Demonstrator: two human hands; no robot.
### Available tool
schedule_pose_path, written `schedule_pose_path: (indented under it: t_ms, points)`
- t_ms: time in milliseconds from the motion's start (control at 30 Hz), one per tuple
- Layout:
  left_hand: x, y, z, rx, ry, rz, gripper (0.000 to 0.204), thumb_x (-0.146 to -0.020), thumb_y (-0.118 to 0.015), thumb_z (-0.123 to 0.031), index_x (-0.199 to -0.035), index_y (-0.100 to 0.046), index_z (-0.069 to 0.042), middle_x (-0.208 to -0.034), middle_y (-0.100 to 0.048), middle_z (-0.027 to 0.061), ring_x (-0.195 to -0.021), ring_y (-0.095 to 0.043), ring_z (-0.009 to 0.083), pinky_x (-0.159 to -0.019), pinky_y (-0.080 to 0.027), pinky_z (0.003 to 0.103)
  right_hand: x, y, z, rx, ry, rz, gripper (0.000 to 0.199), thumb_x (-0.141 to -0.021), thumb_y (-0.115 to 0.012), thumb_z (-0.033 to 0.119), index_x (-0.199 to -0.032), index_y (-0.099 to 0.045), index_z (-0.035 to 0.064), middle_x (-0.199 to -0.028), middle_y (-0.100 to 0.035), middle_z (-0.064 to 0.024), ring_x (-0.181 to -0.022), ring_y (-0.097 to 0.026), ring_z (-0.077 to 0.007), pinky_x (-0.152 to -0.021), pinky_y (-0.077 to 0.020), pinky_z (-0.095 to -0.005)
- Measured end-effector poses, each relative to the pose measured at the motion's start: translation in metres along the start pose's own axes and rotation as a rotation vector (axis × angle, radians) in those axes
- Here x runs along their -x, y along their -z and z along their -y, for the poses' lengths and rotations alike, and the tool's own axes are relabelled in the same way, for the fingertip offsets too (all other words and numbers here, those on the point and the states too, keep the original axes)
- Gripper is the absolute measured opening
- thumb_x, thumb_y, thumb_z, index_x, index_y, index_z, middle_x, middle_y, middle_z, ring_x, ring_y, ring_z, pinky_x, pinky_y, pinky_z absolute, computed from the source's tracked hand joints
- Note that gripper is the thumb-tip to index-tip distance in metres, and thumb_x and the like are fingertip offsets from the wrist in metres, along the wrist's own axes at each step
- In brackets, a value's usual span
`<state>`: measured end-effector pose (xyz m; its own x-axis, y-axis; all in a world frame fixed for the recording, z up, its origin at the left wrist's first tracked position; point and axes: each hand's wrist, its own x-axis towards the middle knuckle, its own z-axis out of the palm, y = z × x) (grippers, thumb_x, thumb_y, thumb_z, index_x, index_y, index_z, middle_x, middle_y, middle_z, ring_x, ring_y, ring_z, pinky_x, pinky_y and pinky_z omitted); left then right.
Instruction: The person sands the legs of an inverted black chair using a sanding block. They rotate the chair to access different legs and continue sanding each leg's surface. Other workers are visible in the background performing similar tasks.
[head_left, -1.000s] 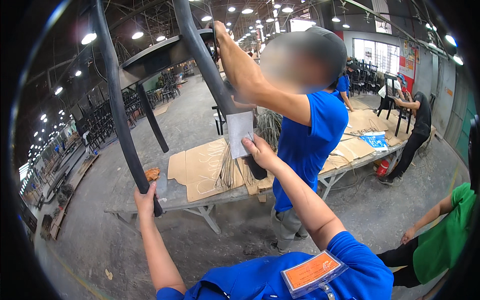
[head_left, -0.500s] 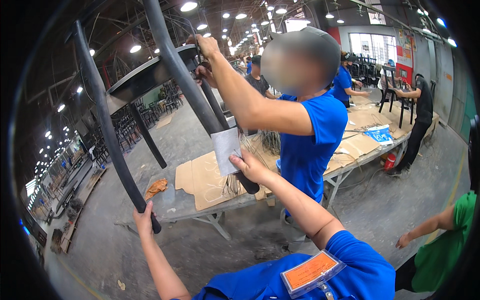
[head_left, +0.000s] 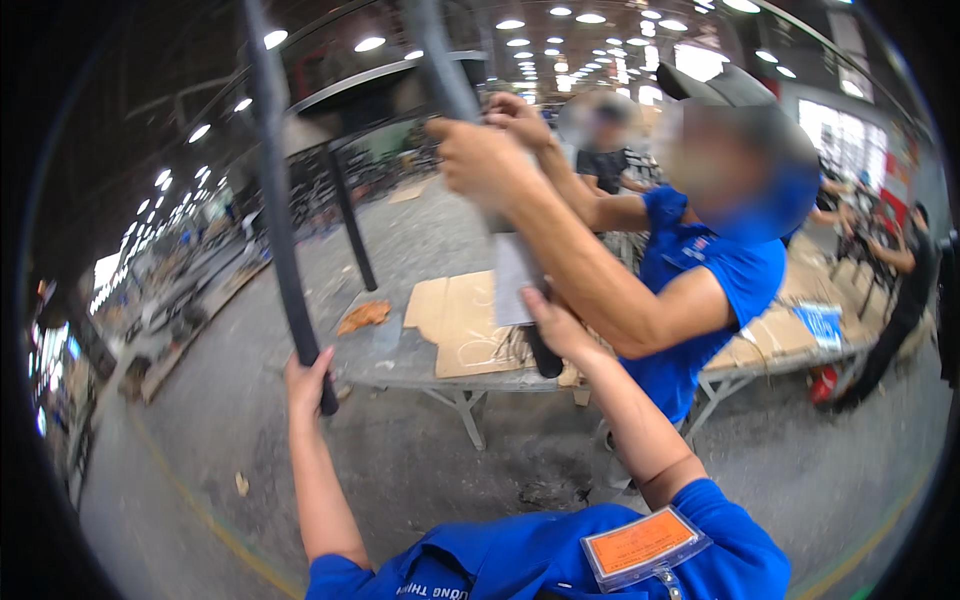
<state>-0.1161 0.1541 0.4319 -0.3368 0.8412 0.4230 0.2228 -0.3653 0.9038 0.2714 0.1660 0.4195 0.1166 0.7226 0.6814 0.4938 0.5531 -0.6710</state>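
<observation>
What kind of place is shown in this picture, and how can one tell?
Probably a furniture workshop or factory hall. Rows of ceiling lights hang over a bare concrete floor, cardboard sheets cover a metal worktable, and other workers stand at benches.

Matt black wrapped chair legs (head_left: 283, 220), flat brown cardboard sheets (head_left: 462, 320) on a dull grey metal table (head_left: 400, 368), rough concrete floor (head_left: 300, 250), blue cloth shirts (head_left: 700, 290).
</observation>
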Motion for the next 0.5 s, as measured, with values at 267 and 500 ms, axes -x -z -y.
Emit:
schedule_pose_path:
  t_ms: [267,500]
  points:
    - [0.033,-0.008,-0.024,0.190,-0.004,0.169,0.034,-0.072,-0.073,-0.009,-0.095,-0.049,0.000,-0.070,-0.055,0.0033,-0.052,-0.053,0.0103,-0.048,-0.044,0.025,-0.015,0.026,-0.005,-0.099,-0.183,-0.017,0.053,-0.091,-0.051,0.041,-0.125,-0.044,0.0010,-0.097,-0.060,-0.0171,-0.091,-0.056,-0.0246,-0.087,-0.0399,-0.0334]
    - [0.044,-0.013,-0.036,0.141,0.001,0.157,0.034,-0.072,-0.073,-0.009,-0.095,-0.050,0.001,-0.070,-0.055,0.0031,-0.053,-0.053,0.0097,-0.048,-0.042,0.024,-0.009,0.032,0.012,-0.117,0.000,-0.093,0.035,-0.094,-0.050,0.030,-0.113,-0.048,0.0005,-0.062,-0.060,-0.0086,-0.045,-0.056,-0.0159,-0.047,-0.0463,-0.0285]
